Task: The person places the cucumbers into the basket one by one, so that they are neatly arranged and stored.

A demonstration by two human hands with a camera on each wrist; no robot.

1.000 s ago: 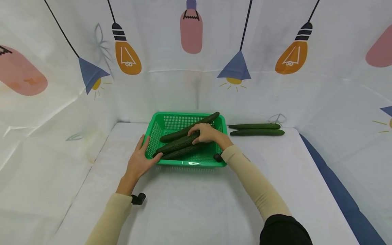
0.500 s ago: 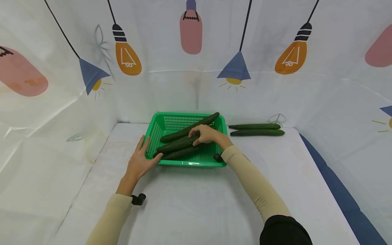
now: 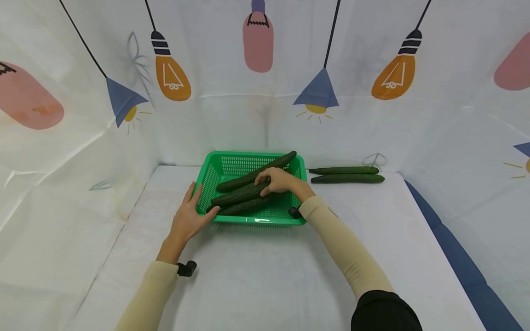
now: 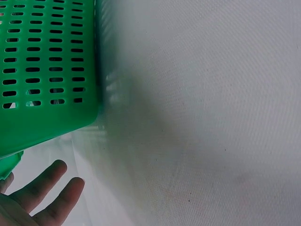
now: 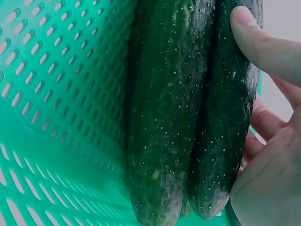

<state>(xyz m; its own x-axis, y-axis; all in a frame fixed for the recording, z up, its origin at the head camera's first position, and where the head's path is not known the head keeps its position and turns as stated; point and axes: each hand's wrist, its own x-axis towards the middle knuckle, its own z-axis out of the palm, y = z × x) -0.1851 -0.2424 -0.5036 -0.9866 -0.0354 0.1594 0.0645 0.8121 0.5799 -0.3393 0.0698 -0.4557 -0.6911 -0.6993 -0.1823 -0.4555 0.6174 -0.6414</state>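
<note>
A green plastic basket (image 3: 232, 219) holds 3 dark green cucumbers. My left hand (image 3: 190, 219) holds its front left corner, thumb over the rim and fingers along the outside wall. In the left wrist view, two fingers (image 4: 55, 200) extend below the basket's perforated wall. My right hand (image 3: 278, 180) reaches inside and grips the middle cucumber (image 3: 237, 196) near its right end. The right wrist view shows the thumb (image 5: 263, 44) on that cucumber, the other fingers partly hidden behind it. Against it lies the front cucumber (image 3: 243, 208); the back cucumber (image 3: 250, 179) slants up onto the right rim.
Right of the basket, two more cucumbers (image 3: 347, 179) lie side by side at the table's back edge. The white-covered table (image 3: 256, 276) meets a printed cloth wall (image 3: 232, 124) behind. Dark blue fabric (image 3: 455, 257) runs along the right edge.
</note>
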